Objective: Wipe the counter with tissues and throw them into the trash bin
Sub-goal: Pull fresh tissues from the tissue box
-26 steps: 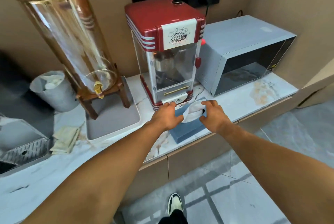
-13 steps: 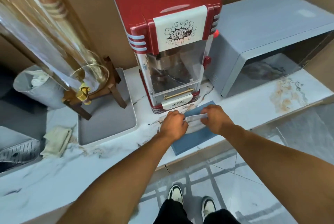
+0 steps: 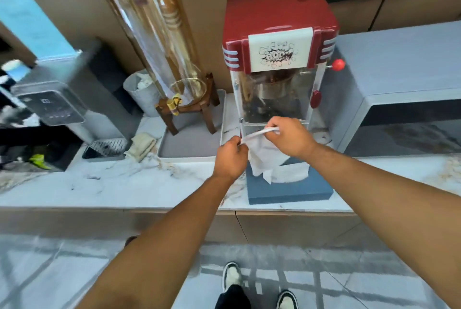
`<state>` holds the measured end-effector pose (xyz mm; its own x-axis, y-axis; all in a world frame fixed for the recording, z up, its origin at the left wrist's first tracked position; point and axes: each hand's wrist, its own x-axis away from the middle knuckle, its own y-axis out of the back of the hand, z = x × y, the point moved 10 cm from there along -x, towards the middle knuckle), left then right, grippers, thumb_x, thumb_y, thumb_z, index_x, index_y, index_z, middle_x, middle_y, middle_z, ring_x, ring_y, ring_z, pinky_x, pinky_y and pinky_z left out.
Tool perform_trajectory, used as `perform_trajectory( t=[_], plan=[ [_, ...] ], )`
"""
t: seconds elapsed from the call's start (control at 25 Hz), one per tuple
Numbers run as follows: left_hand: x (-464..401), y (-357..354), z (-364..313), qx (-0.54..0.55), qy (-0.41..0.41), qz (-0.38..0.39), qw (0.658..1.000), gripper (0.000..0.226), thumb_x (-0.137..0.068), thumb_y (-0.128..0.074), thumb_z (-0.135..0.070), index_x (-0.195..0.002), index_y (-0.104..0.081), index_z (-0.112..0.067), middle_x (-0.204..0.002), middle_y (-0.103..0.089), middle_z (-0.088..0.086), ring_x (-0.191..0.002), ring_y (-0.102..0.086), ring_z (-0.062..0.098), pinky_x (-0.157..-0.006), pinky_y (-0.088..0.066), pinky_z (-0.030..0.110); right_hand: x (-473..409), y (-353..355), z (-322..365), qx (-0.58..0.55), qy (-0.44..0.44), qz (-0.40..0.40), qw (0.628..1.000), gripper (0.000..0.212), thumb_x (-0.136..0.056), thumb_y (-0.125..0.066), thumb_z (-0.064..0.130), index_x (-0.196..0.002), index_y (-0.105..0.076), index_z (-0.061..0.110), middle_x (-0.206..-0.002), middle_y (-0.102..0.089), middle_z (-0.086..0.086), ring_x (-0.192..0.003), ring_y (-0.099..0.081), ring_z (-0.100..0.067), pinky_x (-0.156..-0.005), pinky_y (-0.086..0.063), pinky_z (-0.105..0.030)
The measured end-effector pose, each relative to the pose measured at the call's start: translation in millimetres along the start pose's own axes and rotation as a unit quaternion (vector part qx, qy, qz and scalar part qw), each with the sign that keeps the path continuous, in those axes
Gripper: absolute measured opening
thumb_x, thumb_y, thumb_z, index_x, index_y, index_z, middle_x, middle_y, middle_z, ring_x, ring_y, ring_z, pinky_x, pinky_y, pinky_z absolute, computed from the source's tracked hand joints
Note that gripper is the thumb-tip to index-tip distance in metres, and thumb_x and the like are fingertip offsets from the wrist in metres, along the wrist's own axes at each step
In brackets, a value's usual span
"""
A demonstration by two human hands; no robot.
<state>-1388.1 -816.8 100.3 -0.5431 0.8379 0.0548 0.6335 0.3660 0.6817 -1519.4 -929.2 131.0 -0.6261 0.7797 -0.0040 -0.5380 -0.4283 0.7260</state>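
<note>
Both hands hold one white tissue [image 3: 262, 156] stretched between them above the blue tissue box [image 3: 289, 190]. My left hand [image 3: 230, 159] pinches its left corner, my right hand [image 3: 290, 136] pinches the upper right edge. The tissue hangs down and touches another white sheet [image 3: 290, 174] sticking out of the box. The box sits on the white marble counter [image 3: 112, 184] in front of the red popcorn machine [image 3: 278, 59]. A small grey trash bin [image 3: 141, 98] with crumpled white paper inside stands at the back left, behind the glass dispenser.
A tall glass drink dispenser [image 3: 154, 34] on a wooden stand occupies a grey tray [image 3: 189, 149]. A grey microwave [image 3: 404, 89] stands at the right. A folded beige cloth [image 3: 142, 144], a drip tray [image 3: 106, 149] and a water machine [image 3: 57, 99] are at the left. Brown stains [image 3: 451, 166] mark the counter's right end.
Both hands have lifted off the box, pulling a tissue up and out so it hangs between them. The view has pulled back and shifted left.
</note>
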Motion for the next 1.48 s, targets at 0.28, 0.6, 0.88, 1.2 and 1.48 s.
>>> perform_trajectory(
  t=[0.28, 0.6, 0.88, 1.2, 1.48],
  plan=[
    [42, 109, 75, 0.166, 0.117, -0.124, 0.971, 0.013, -0.094, -0.052, -0.026, -0.093, -0.057, -0.015, -0.09, -0.066, 0.004, -0.078, -0.066, 0.024, -0.067, -0.046, 0.031, -10, -66, 110, -0.057, 0.078, 0.059, 0.994, 0.011, -0.082, -0.066, 0.021, -0.072, -0.067, 0.019, -0.063, -0.061, 0.008, -0.06, -0.055, -0.007, -0.052, -0.037, -0.015],
    [109, 193, 218, 0.215, 0.211, -0.13, 0.945, 0.06, -0.071, -0.086, -0.021, -0.12, -0.053, -0.013, -0.107, -0.068, 0.008, -0.084, -0.067, 0.016, -0.077, -0.054, 0.028, 7, -208, 218, -0.202, 0.006, 0.23, 0.952, 0.009, -0.09, -0.064, 0.007, -0.084, -0.068, 0.003, -0.069, -0.061, -0.007, -0.055, -0.061, -0.015, -0.044, -0.051, -0.025],
    [164, 286, 316, 0.258, 0.205, -0.122, 0.936, 0.076, -0.07, -0.08, -0.006, -0.136, -0.046, -0.024, -0.124, -0.056, 0.002, -0.1, -0.062, 0.016, -0.076, -0.056, 0.024, 48, -344, 330, -0.252, -0.046, 0.425, 0.868, 0.012, -0.092, -0.063, 0.009, -0.101, -0.069, 0.005, -0.083, -0.074, -0.006, -0.073, -0.071, -0.016, -0.06, -0.057, -0.028],
    [213, 346, 410, 0.304, 0.233, -0.109, 0.917, 0.027, -0.074, -0.075, -0.01, -0.101, -0.072, -0.013, -0.1, -0.075, 0.01, -0.094, -0.069, 0.027, -0.088, -0.058, 0.044, 64, -434, 389, -0.234, -0.064, 0.454, 0.857, 0.009, -0.083, -0.069, 0.011, -0.085, -0.078, 0.011, -0.089, -0.074, -0.009, -0.08, -0.07, -0.019, -0.071, -0.052, -0.03],
    [208, 377, 475, 0.356, 0.277, -0.189, 0.872, 0.024, -0.084, -0.071, -0.003, -0.108, -0.069, -0.007, -0.102, -0.074, 0.003, -0.079, -0.07, 0.009, -0.056, -0.055, 0.021, 18, -472, 369, -0.275, -0.119, 0.312, 0.902, 0.025, -0.076, -0.082, 0.016, -0.092, -0.068, 0.003, -0.093, -0.076, -0.013, -0.072, -0.073, -0.021, -0.063, -0.059, -0.033]
  ],
)
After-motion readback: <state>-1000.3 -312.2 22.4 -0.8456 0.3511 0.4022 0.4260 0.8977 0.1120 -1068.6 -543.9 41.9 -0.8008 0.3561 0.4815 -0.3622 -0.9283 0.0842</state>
